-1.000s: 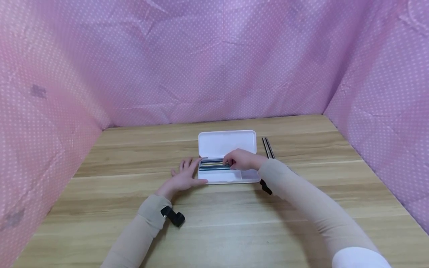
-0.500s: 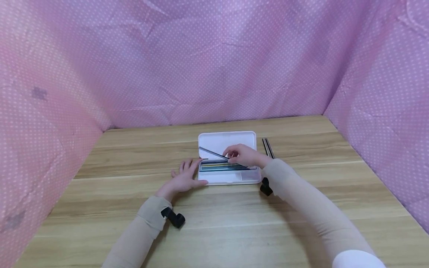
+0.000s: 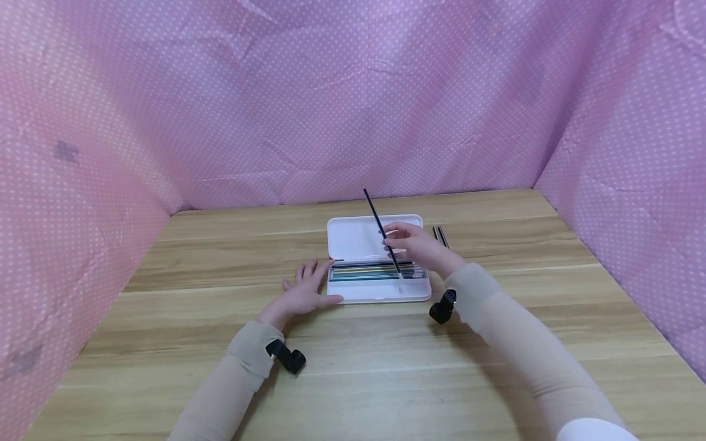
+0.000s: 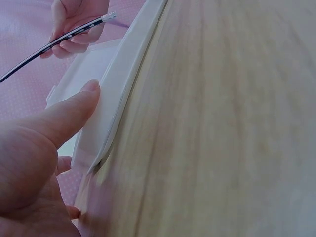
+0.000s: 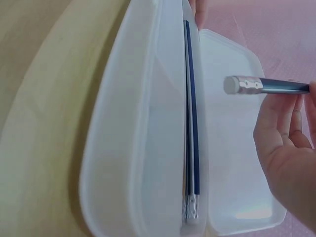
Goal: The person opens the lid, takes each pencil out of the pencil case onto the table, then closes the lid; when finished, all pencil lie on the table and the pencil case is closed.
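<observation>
My right hand (image 3: 416, 243) pinches a dark pencil (image 3: 375, 214) above a white pencil case (image 3: 364, 299), which lies with its lid (image 3: 350, 237) folded back. The pencil slants, its eraser end (image 5: 242, 85) low and toward the case, its other end up over the lid. Several more pencils (image 3: 361, 276) lie side by side in the back compartment, eraser ends to the right. My left hand (image 3: 300, 297) rests against the case's left end with fingers spread, and in the left wrist view its thumb (image 4: 79, 106) reaches along the front edge.
Two dark pencil-like sticks (image 3: 441, 236) lie to the right of the case, partly covered by my right hand. The wooden table (image 3: 353, 380) ends at a pink dotted cloth (image 3: 353, 122) at the back and sides.
My right hand has drawn a pencil out of the case, lifted it up and to the right, and tilted it steeper. My left hand has stayed put.
</observation>
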A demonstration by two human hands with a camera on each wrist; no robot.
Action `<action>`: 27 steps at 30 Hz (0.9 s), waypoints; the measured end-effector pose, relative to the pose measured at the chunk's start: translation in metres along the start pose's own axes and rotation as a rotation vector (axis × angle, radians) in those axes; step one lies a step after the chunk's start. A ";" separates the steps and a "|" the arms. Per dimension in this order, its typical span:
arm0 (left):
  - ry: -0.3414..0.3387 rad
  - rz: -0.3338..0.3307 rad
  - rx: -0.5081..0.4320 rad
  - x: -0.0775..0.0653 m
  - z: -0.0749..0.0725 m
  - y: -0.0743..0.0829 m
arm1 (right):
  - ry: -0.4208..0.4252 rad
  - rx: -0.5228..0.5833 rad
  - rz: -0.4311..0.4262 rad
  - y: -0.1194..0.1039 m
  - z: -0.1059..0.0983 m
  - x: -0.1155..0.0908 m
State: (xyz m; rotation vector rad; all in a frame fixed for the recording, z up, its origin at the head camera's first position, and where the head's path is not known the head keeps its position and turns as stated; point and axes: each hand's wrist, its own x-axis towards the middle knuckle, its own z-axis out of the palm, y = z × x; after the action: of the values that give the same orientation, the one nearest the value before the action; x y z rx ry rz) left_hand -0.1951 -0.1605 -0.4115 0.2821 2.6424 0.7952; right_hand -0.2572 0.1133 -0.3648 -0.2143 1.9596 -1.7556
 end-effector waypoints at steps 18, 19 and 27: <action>0.000 0.002 -0.011 -0.002 0.000 -0.001 | 0.030 -0.026 -0.045 0.004 -0.048 -0.023; 0.002 0.004 -0.012 -0.002 0.000 -0.001 | 0.032 -0.032 -0.044 0.004 -0.052 -0.025; -0.011 -0.008 -0.032 -0.002 -0.002 0.001 | 0.089 -0.101 0.020 0.012 -0.083 -0.041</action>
State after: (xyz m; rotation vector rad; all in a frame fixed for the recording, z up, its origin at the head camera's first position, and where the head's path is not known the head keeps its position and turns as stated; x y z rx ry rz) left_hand -0.1937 -0.1614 -0.4087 0.2664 2.6162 0.8303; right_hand -0.2576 0.2067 -0.3620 -0.1528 2.1090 -1.6809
